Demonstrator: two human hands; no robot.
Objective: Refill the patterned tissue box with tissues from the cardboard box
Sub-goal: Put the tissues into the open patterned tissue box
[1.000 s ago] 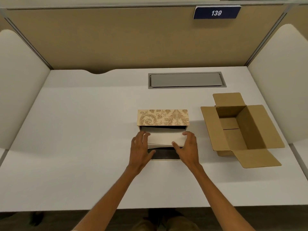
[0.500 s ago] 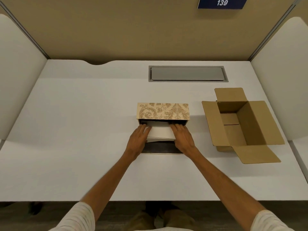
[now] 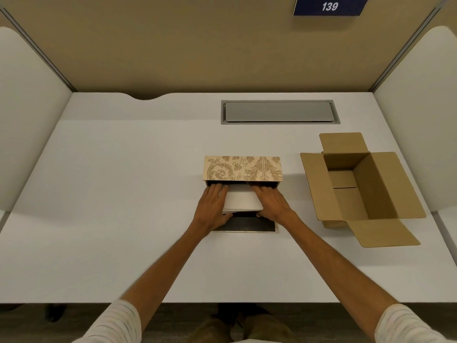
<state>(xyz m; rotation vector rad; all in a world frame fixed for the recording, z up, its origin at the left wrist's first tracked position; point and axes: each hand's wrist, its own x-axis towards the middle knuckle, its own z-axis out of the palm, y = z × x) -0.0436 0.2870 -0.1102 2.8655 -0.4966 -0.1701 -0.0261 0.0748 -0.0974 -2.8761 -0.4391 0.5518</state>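
The patterned tissue box point(image 3: 242, 169) is sitting mid-desk, its near opening blocked by the tissue stack point(image 3: 241, 200) and both hands, the left hand point(image 3: 212, 207) and the right hand point(image 3: 272, 203), flanking it. The dark flap point(image 3: 244, 224) is lying flat just in front. The open cardboard box point(image 3: 359, 186) is crowding the right, its flaps spreading outward. The white desk point(image 3: 111, 194) is lying bare to the left, and side panels point(image 3: 29, 120) are walling both edges.

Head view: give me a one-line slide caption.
Both hands push a white tissue stack into the patterned tissue box; empty cardboard box sits to its right.
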